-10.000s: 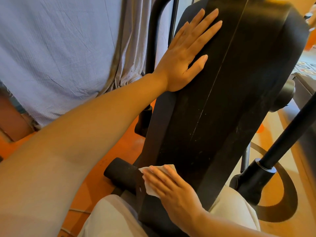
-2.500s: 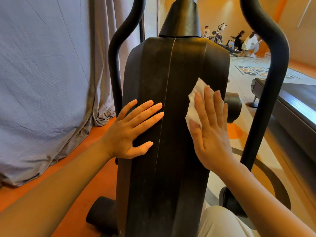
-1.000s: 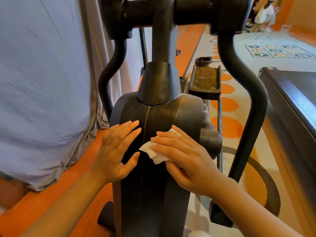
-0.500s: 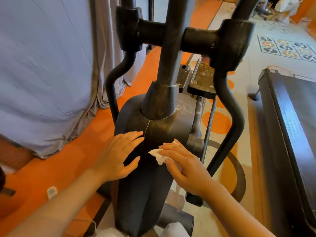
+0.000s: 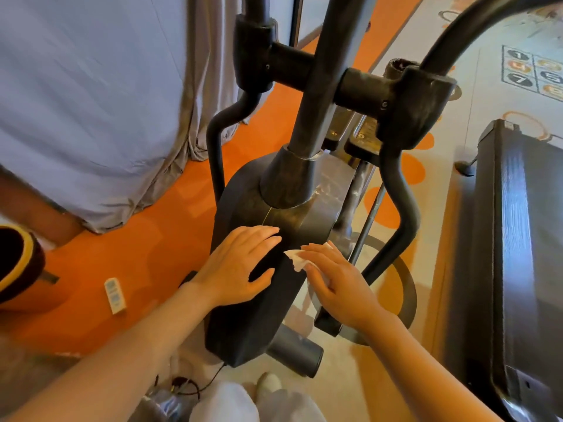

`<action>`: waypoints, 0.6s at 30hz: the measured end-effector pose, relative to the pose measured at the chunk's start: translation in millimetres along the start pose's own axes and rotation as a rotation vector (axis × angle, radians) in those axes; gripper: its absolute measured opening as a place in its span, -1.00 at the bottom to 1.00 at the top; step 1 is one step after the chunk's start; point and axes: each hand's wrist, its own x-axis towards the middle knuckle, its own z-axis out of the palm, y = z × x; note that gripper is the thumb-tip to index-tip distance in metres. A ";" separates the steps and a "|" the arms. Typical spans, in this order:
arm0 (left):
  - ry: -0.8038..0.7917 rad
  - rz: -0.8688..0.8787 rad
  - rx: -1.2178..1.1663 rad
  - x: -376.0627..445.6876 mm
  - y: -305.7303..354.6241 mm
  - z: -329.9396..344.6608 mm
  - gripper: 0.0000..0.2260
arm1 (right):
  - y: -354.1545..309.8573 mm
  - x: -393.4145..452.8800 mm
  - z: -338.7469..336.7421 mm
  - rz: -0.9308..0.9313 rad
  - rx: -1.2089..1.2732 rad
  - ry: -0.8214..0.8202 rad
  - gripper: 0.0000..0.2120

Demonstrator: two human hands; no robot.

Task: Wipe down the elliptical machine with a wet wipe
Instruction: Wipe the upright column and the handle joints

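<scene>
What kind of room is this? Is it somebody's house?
Probably a gym, not a house. There is an elliptical machine, what looks like a treadmill beside it, and an orange floor with numbered squares painted on it.

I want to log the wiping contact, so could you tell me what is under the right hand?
A white wipe lies under the right hand, pressed against the black housing. Its crumpled edge shows past the fingertips; the rest, and the housing surface beneath, is covered by the hand.
</scene>
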 end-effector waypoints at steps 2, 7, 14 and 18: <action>-0.006 -0.005 0.001 0.2 3.1 -5.0 -0.50 | -1.6 -2.3 -4.7 0.009 -0.018 -0.007 -0.58; -0.032 0.018 0.006 -0.7 5.5 -11.9 -0.50 | -9.5 -7.0 -16.9 0.025 -0.028 -0.019 -0.63; -0.058 0.048 0.003 6.5 -1.0 -19.5 -0.50 | -11.6 -6.0 -22.6 0.081 -0.074 -0.003 -0.63; -0.070 0.089 -0.012 14.2 -5.8 -25.6 -0.50 | -15.1 -1.8 -22.3 0.123 -0.092 0.025 -0.62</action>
